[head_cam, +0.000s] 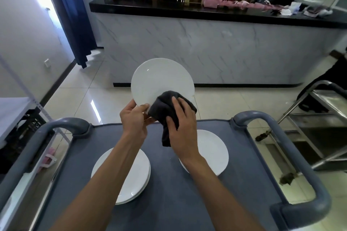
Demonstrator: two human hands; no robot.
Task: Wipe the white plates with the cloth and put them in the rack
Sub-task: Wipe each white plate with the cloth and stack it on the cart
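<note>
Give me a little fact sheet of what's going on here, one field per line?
Activity: wiping a white plate
Held plate: raised and tilted above the cart, lower edge gripped by the left hand
Cloth: dark, pressed to the plate's lower right by the right hand
Stack of plates: lying on the cart, below the left forearm
Single plate: lying on the cart, partly hidden by the right wrist
Cart: grey top, rounded handles either side
Rack: none plainly in view

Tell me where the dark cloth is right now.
In the head view, the dark cloth is at centre frame, gripped by the right hand against the lower right edge of the raised white plate, which the left hand holds above the cart.
</note>
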